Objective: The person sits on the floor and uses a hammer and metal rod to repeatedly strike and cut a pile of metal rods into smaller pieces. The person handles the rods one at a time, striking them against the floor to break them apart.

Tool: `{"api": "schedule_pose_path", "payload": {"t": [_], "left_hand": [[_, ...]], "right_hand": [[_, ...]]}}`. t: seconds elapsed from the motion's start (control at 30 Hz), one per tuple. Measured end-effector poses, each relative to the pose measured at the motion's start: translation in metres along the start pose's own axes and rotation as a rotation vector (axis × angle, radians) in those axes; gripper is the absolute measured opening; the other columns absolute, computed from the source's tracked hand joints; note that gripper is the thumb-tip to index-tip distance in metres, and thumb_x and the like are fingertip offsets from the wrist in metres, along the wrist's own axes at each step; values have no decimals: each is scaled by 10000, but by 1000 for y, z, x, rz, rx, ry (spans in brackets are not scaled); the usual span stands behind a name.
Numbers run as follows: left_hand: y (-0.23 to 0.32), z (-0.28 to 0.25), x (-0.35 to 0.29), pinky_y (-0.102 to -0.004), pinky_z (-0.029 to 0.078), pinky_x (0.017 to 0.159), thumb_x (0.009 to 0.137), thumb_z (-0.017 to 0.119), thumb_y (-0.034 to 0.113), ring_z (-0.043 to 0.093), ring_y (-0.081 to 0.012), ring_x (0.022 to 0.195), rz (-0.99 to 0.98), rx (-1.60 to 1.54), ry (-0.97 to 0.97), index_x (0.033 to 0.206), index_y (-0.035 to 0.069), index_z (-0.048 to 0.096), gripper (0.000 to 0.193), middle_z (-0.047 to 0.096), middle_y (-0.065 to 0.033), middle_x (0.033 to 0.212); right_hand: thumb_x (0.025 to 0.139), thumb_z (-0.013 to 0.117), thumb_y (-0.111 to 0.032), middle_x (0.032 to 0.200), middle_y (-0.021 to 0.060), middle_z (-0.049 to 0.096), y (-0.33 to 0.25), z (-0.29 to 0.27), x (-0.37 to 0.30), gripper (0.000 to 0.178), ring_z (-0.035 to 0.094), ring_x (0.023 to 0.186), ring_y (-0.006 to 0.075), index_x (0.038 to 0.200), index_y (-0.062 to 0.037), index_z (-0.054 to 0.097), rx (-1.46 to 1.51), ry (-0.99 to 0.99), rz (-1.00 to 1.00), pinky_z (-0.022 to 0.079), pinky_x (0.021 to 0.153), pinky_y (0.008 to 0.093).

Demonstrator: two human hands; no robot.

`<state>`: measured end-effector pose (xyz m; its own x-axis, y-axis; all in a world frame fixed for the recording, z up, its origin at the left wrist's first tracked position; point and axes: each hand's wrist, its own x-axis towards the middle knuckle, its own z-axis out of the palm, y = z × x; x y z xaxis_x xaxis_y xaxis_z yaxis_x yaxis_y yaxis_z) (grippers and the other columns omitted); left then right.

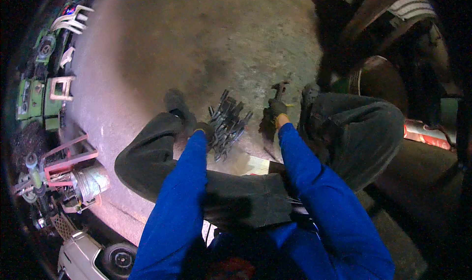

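A heap of dark metal pieces (228, 125), long and narrow, lies on the floor between my bent legs. My left hand (204, 128), in a dark glove, is at the heap's left edge; its fingers blend into the shadow, so their grip cannot be made out. Right of the heap, my gloved right hand (278, 111) is closed around a hammer (280, 87). The hammer's head points away from me, just beyond the hand, while most of its handle is hidden by the glove.
My dark-trousered legs flank the heap. On the left stand pale plastic chairs (73, 20), a green machine (32, 98), a red metal frame (73, 158), a bucket (91, 182) and a vehicle (81, 258). A large drum (381, 81) stands at the right.
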<state>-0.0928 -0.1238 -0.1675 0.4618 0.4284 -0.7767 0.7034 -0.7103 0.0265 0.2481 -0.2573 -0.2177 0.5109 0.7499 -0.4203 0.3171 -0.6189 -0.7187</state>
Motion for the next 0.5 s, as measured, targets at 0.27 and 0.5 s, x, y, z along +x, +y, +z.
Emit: {"api": "schedule_pose_path", "payload": {"t": [0.27,0.5], "left_hand": [[40,-136,2,-477,499,985,897,570,213,632,-383,1152,-28,-10,301,1189,134,678,321,663,-181,1250],[15,-105,38,-492,527,856,900,594,218,680,-366,1015,99,-286,549,1065,99,687,224,695,-154,1138]], "right_hand": [[841,640,-437,1006,276,702,-38,-12,-42,477,683,942,455,1008,7,694,37,161,359,548,807,507],[806,687,-519,993,298,700,-38,-22,-43,606,686,954,452,1033,43,687,-29,36,181,542,821,480]]}}
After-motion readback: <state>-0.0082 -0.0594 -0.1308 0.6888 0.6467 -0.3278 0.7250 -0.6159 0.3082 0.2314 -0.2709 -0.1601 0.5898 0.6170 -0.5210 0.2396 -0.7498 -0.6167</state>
